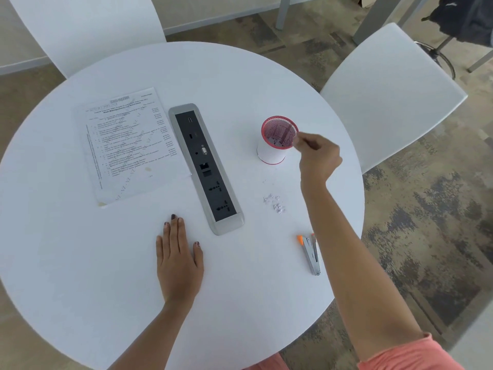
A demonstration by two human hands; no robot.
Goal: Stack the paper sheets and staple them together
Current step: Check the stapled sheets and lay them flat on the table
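- Lying flat on the far left of the round white table (80, 263), the printed white paper sheets (133, 145) sit apart from both hands, just left of the grey-and-black recessed socket strip (206, 166).
- The right hand (317, 156) pinches its fingertips at the rim of the pink mesh cup (277, 140); what they hold, if anything, cannot be told.
- The left hand (178, 257) rests flat and empty, fingers spread.
- The silver stapler with an orange tip (310, 253) lies near the right forearm, beyond small paper scraps (274, 202).
- Squaring the sheets' edges first would likely keep the staple true.
- White chairs (386, 89) and mottled carpet surround.
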